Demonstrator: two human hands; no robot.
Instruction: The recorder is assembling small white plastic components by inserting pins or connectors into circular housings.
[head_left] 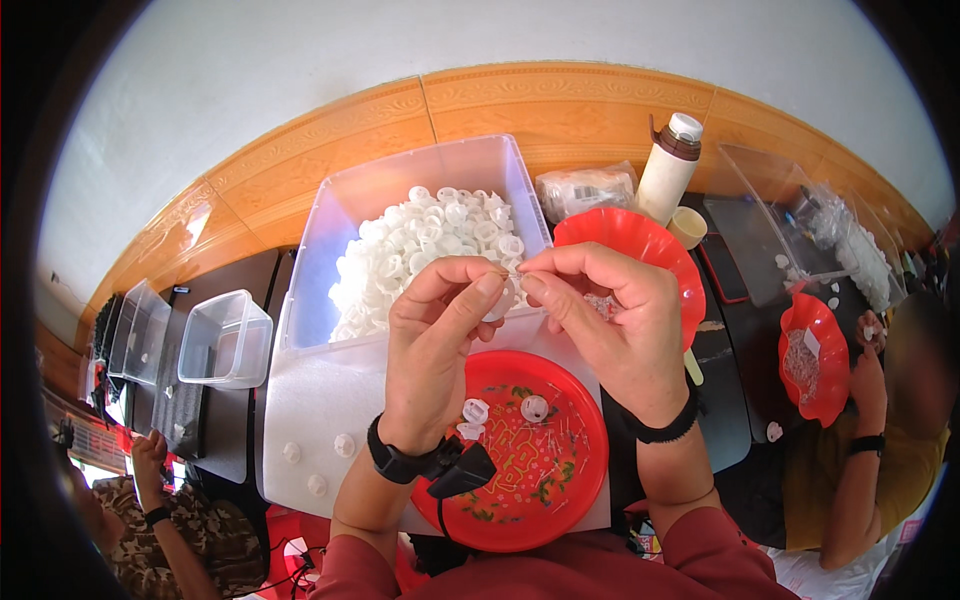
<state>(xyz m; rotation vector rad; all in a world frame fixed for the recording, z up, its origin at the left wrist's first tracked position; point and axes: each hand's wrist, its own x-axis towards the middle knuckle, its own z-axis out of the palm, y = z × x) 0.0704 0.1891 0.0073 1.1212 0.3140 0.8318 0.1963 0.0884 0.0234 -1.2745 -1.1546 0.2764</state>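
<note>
Background: pale wall above orange panel. Below, dark table, with white sheet spread toward the left and middle.

Centre: white piece held up in front of tub, above red tray. Pinched between thumb and forefinger of left hand; grip narrow, closed on the piece, other fingers curled behind. Right hand meeting it from the other side, thumb and forefinger nearly together at the piece's upper edge. Too small to make out between those tips; cannot tell whether gripping the piece itself or some fine part.

On wrists: black bands, plus black device by the left one, overlapping the tray.

In tub: large heap of similar white parts. On tray: a few more loose parts and scattered thin clear sticks. On sheet, left of tray: three small white bits, apart.

Behind right hand: red bowl, partly covered. Beyond it, packet, upright bottle, cup; just right, phone. Far left: clear box.

At right, co-worker's hand near second bowl; at left, another co-worker's raised hand.
</note>
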